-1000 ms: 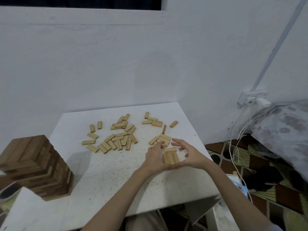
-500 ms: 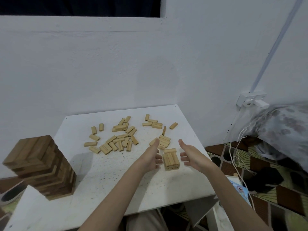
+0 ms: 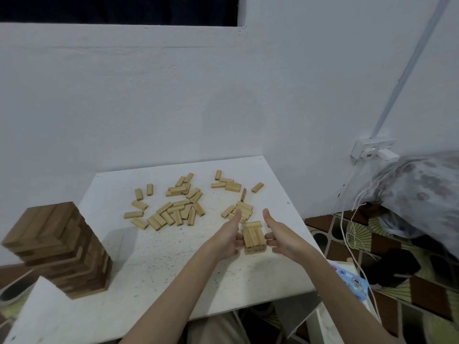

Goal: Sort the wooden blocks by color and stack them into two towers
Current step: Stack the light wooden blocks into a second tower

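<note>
Dark tower [image 3: 59, 249] done at bench [image 3: 149, 256] left. We flank the light stack [image 3: 253, 236]: left hand [image 3: 227, 238] and right hand [image 3: 279, 235], fingers straight, thumbs up, just touching its sides. Top blocks' long axis runs away from us; loose blocks [image 3: 173, 207] lie beyond, nearer left hand.

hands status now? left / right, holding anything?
Left hand: open, thumb up, fingers against the left side of the small light stack.
Right hand: open, thumb up, fingers at the stack's right side. Neither grips it.

Pale matt wood blocks [image 3: 253, 236]; speckled white tabletop [image 3: 159, 254].
</note>
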The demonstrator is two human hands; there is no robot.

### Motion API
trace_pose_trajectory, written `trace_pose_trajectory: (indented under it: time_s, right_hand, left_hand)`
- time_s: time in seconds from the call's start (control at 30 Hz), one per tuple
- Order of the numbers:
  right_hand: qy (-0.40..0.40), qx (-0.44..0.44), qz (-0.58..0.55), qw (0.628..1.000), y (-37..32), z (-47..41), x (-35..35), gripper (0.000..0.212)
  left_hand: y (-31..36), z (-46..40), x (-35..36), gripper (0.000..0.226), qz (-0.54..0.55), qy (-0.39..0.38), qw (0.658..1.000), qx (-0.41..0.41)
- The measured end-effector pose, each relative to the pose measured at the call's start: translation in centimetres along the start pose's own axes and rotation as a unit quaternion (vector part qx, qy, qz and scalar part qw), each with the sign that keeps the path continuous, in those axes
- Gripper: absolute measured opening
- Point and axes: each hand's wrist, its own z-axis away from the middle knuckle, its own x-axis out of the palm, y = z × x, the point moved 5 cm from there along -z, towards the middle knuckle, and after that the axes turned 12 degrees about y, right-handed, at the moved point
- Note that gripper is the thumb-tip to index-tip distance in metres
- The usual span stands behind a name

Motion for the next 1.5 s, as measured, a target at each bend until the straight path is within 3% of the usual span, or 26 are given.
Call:
trace_pose_trajectory:
  time_s: [0.37,0.47,0.53,0.6,0.67,0.77,0.97,1.27,1.5]
  right_hand:
    - [-0.01,-0.012,0.013,1.0,-0.3,0.1,0.2,0.081]
    - [0.023,-0.074,0.055,0.996,-1.1,-0.3,-0.9,0.07]
    - [0.021,-0.149,0.105,0.983,-2.0,-0.4,-1.7,0.064]
    - [-0.006,-0.215,0.211,0.954,-2.4,-0.5,-1.8,0.081]
    - [-0.02,-0.249,0.299,0.921,-2.5,-0.8,-1.4,0.099]
    - [-0.023,-0.273,0.355,0.894,-2.2,-1.5,-0.5,0.109]
    - [-0.021,-0.295,0.377,0.878,-1.4,-2.1,0.6,0.108]
    - [-0.015,-0.3,0.352,0.887,-1.1,-2.6,0.6,0.11]
    - [-0.018,-0.307,0.307,0.9,-1.1,-2.7,0.8,0.107]
  left_hand:
    - [0.2,0.2,0.1,0.071,-0.013,-0.012,1.0,0.014]
    - [0.9,-0.1,-0.8,0.066,-0.085,0.041,0.991,0.1]
    - [1.8,-0.2,-1.5,0.066,-0.18,0.087,0.958,0.208]
    - [2.1,-0.4,-1.7,0.079,-0.284,0.098,0.909,0.288]
    - [1.7,-1.0,-1.2,0.099,-0.375,0.084,0.869,0.311]
    - [0.7,-1.9,-0.3,0.11,-0.423,0.061,0.846,0.319]
    - [0.1,-2.6,0.5,0.105,-0.374,0.032,0.873,0.312]
    - [0.1,-3.0,0.7,0.108,-0.375,0.033,0.868,0.323]
    - [0.0,-3.2,1.0,0.099,-0.363,0.035,0.871,0.33]
